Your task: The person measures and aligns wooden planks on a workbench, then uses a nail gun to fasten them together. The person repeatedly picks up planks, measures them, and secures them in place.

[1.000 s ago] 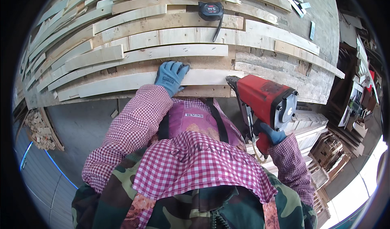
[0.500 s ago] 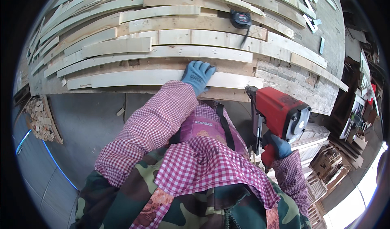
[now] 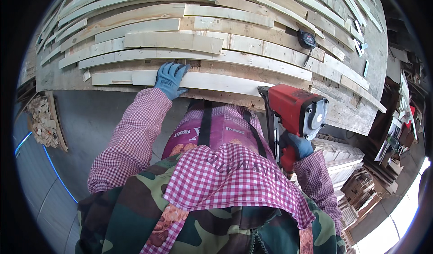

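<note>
Head camera looked down over a wide workbench (image 3: 67, 80) layered with pale wooden slats. The left hand (image 3: 170, 79), in a blue work glove, lay flat with its fingers together and stretched forward, pressed onto the long pale wooden board (image 3: 216, 81) nearest the bench's front edge (the palm sat over the board's left half, its fingertips reaching the slat behind). The right hand (image 3: 295, 145), gloved in the same blue, was wrapped tightly around the grip of a red pneumatic nail gun (image 3: 295, 112), whose body stood just off the board's right end, with its grey round cap facing right; whether the nose touched the wood could not be told. A black tape measure (image 3: 306, 39) with a red face rested on the slats farther back and to the right, well apart from both hands. Both sleeves were red-and-white checked, and a magenta apron with black straps hung between them. Low at the left, a heap of small wood offcuts (image 3: 43, 118) lay on the grey floor.
</note>
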`<state>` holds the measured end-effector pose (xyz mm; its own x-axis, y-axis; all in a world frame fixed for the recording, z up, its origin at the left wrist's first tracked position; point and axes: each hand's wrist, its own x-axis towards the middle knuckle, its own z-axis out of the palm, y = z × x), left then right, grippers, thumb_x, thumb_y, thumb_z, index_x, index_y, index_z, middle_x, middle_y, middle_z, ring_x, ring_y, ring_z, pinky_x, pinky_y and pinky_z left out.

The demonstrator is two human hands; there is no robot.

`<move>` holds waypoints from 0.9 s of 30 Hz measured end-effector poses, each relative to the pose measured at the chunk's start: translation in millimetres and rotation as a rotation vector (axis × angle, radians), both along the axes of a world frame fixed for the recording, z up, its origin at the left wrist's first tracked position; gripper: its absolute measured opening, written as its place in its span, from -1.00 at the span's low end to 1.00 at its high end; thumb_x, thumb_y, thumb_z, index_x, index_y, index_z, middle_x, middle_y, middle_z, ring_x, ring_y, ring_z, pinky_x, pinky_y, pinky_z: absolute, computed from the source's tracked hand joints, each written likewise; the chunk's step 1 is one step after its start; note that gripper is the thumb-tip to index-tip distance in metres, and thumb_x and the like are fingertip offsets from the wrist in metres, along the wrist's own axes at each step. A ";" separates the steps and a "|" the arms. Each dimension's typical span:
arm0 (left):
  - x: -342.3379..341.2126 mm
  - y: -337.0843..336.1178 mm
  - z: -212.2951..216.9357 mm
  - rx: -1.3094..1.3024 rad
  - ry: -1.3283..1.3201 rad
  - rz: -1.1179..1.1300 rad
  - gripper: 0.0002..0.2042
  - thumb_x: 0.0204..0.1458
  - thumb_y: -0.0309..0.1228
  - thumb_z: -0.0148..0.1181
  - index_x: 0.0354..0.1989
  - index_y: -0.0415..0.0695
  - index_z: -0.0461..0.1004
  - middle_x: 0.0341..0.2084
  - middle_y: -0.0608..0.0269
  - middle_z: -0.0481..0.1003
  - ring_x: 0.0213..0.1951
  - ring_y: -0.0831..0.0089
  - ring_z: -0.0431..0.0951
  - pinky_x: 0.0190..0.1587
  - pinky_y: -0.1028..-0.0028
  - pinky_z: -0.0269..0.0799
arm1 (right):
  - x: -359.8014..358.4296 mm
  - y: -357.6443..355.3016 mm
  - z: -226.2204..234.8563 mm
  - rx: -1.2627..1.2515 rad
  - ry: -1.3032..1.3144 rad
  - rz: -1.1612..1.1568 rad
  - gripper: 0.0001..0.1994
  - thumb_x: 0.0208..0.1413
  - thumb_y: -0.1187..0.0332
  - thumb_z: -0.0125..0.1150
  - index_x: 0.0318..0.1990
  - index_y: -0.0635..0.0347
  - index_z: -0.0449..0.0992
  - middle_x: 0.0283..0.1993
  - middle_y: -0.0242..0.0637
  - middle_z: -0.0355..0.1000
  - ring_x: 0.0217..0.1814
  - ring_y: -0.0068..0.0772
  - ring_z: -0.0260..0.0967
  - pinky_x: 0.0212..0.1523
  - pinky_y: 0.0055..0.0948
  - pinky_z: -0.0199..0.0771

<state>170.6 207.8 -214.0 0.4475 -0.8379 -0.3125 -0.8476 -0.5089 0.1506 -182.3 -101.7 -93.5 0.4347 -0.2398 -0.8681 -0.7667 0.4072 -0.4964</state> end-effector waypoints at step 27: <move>-2.9 5.1 -12.8 -0.080 -0.011 0.028 -0.08 -0.38 -0.09 0.40 0.25 0.02 0.07 0.03 0.21 0.18 0.13 0.21 0.12 0.25 0.12 -0.11 | -2.1 31.0 22.7 -0.329 -0.076 0.282 -0.91 -0.08 0.44 0.06 -0.41 0.22 0.47 -0.48 -0.28 0.40 -0.44 -0.32 0.40 -0.42 -0.40 0.38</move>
<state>167.7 212.9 -226.8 0.4741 -0.8470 -0.2404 -0.8350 -0.5191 0.1823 -184.4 -70.7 -70.8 0.5826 -0.3608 -0.7283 -0.7814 -0.0024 -0.6240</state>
